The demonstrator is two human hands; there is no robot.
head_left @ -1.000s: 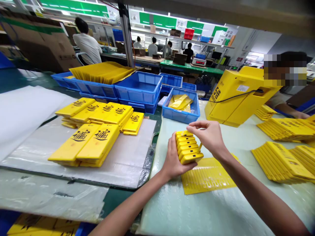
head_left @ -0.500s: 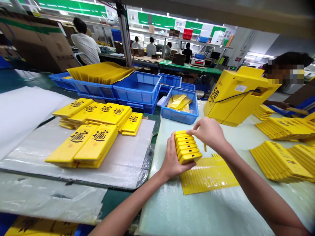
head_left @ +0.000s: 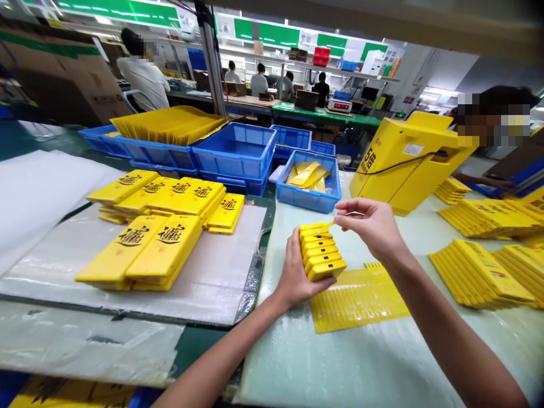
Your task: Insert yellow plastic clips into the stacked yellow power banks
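Note:
My left hand [head_left: 293, 275] is wrapped round a stack of several yellow power banks [head_left: 322, 255], their narrow ends with small dark ports facing up towards me. My right hand [head_left: 374, 226] pinches a thin yellow sticker strip [head_left: 330, 223] between thumb and fingertips. The strip's far end reaches the upper end of the stack; whether it is stuck there I cannot tell. Just below the hands, a yellow sheet of sticker strips [head_left: 359, 300] lies on the pale table mat [head_left: 340, 362]. My right forearm covers part of its right side.
Printed yellow power banks [head_left: 165, 243] are piled on a white-covered board at left. Behind stand blue bins [head_left: 236, 150] and a small blue bin [head_left: 308, 195] with yellow scraps. A large yellow case [head_left: 395, 164] and more stacks [head_left: 480, 275] are at right, near another person.
My right hand has drawn slightly back to the right from the stack, and the yellow strip now shows between its fingertips and the upper power banks. My left hand keeps its hold.

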